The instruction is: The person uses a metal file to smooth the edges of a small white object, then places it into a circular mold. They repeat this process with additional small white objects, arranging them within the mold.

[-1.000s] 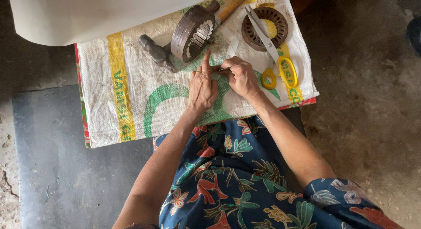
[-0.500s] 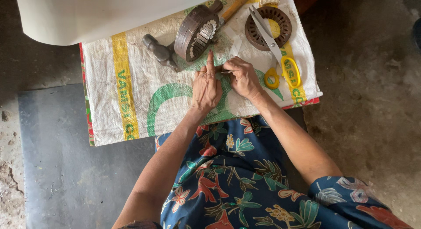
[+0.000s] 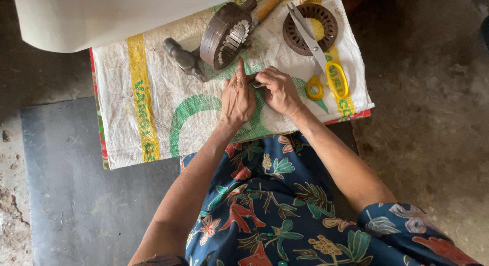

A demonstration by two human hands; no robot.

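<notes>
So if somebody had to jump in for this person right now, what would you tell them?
Left hand: flat on the woven sack, index finger stretched toward the stator core, pressing a small pale strip.
Right hand: fingertips pinching the same small piece beside the left; what it is stays too hidden to tell.
Nearby, untouched: hammer beside the core, a flat slotted ring farther right, yellow-handled scissors lying across the ring.
Done: tools laid out.
Left: the small piece is in the fingers, not yet in either core.

Hammer (image 3: 186, 60), yellow-handled scissors (image 3: 318, 62) (lying across a slotted ring (image 3: 310, 28)), woven sack (image 3: 153, 108).
</notes>
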